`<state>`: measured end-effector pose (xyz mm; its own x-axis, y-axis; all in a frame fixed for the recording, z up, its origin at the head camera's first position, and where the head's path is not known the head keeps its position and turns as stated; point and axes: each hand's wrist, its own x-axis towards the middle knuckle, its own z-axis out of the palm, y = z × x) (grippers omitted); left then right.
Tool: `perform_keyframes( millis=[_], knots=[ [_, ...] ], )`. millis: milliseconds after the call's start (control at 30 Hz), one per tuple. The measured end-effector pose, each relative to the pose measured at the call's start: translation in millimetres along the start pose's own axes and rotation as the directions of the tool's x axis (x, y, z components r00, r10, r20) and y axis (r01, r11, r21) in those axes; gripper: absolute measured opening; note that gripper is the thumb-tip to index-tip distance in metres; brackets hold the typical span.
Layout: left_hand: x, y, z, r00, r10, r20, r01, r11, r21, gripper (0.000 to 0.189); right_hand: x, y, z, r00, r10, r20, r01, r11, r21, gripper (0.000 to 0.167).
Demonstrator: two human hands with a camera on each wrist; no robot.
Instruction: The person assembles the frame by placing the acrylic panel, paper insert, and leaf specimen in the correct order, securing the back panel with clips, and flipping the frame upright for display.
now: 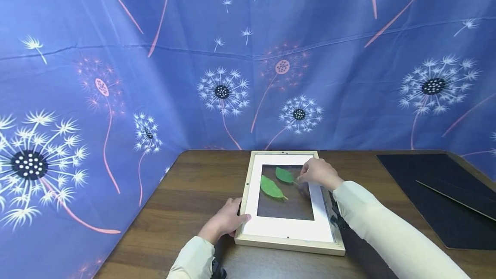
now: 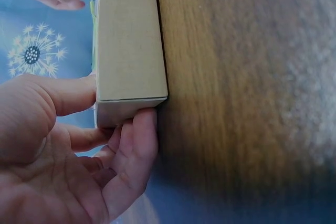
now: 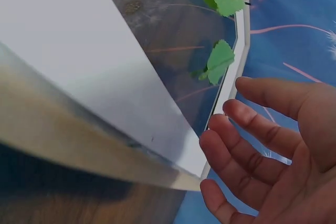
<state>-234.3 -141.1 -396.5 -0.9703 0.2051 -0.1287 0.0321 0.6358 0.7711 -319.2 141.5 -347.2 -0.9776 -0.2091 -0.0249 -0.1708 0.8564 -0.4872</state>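
Note:
A pale wooden picture frame lies on the table, with a white mat around a dark, glossy opening. Two green leaves rest inside that opening: a larger one at the left and a smaller one near the top. At the frame's lower left side, my left hand grips the rail, thumb on top and fingers against its side and underneath. My right hand hovers by the smaller leaf's stem; in the right wrist view its fingers are loosely bent and apart, holding nothing.
To the right, a black panel lies on the brown wooden table, a thin pale edge crossing it. Behind and at the left hangs a blue cloth printed with dandelions. The frame's glossy surface mirrors leaves and cloth.

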Motion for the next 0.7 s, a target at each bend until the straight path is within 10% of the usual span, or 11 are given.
perform_keyframes(
  millis=[700],
  knots=[
    [-1.4,2.4,2.3,1.0,-0.012,0.01,0.011,0.999,0.031,0.057,-36.4,30,-30,1.0,0.012,-0.023,-0.01,0.996,0.089,0.013]
  ],
)
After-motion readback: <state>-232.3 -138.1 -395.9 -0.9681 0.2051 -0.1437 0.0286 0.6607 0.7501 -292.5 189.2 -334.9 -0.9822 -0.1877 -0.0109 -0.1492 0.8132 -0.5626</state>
